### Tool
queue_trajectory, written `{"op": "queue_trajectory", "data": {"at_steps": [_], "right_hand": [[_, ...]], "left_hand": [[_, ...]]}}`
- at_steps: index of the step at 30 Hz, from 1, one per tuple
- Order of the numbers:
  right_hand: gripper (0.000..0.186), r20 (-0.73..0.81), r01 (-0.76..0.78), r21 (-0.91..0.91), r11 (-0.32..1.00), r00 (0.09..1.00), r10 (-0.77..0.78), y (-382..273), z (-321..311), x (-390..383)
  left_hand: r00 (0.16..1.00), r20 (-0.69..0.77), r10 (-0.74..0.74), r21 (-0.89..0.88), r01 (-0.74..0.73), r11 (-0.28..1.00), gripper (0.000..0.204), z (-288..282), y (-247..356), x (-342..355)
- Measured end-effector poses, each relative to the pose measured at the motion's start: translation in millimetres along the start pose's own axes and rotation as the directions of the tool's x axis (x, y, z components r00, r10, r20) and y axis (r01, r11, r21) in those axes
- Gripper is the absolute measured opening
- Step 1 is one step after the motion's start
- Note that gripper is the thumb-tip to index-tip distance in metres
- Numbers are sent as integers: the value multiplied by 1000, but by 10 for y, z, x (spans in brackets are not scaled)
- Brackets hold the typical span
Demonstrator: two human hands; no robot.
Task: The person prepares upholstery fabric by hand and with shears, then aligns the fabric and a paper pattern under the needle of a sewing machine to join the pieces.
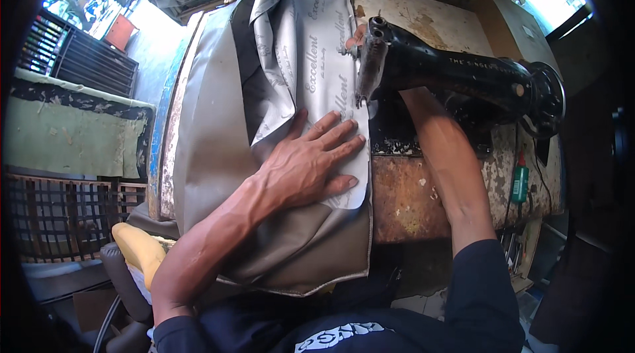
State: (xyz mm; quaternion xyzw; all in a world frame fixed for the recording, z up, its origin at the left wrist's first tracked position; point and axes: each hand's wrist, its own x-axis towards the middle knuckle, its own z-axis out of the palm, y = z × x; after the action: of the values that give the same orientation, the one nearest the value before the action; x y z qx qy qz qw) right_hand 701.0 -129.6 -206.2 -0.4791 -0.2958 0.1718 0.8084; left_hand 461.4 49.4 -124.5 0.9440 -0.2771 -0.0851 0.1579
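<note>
A black sewing machine (pixel 456 62) stands on a worn table, its needle end over the edge of a sheet of brown-grey synthetic leather (pixel 205 115). The sheet is folded so that its pale, printed backing (pixel 324 48) faces up. My left hand (pixel 311 161) lies flat on this backing, fingers spread, just in front of the needle area. My right forearm passes beneath the machine's arm. Only a bit of my right hand (pixel 356 37) shows behind the needle head, at the sheet's edge; the machine hides its grip. The sheet hangs over the table's front edge.
The tabletop (pixel 410 201) has peeling, rusty patches. A green bottle (pixel 520 181) is at the right beside a cord. A cardboard box (pixel 509 29) stands behind the machine. Left are a green padded panel (pixel 73 128), a metal grille and a yellow cushioned piece (pixel 139 250).
</note>
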Motion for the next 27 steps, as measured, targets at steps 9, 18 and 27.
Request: {"op": "queue_trajectory", "data": {"at_steps": [9,18,27], "right_hand": [[30,84,45,-655,754,996,13,-121,-130,191],[43,-368,-365,-925,103,930,-8,-10,-288,659],[34,-266,-254,-960,119,958,-106,-77,-261,743]], "left_hand": [[998,-22,53,65,-51,997,69,-19,-180,163],[988,-46,145,88,-140,986,63,-98,-390,389],[936,-143,322,198,-292,936,65,-134,-581,507]]}}
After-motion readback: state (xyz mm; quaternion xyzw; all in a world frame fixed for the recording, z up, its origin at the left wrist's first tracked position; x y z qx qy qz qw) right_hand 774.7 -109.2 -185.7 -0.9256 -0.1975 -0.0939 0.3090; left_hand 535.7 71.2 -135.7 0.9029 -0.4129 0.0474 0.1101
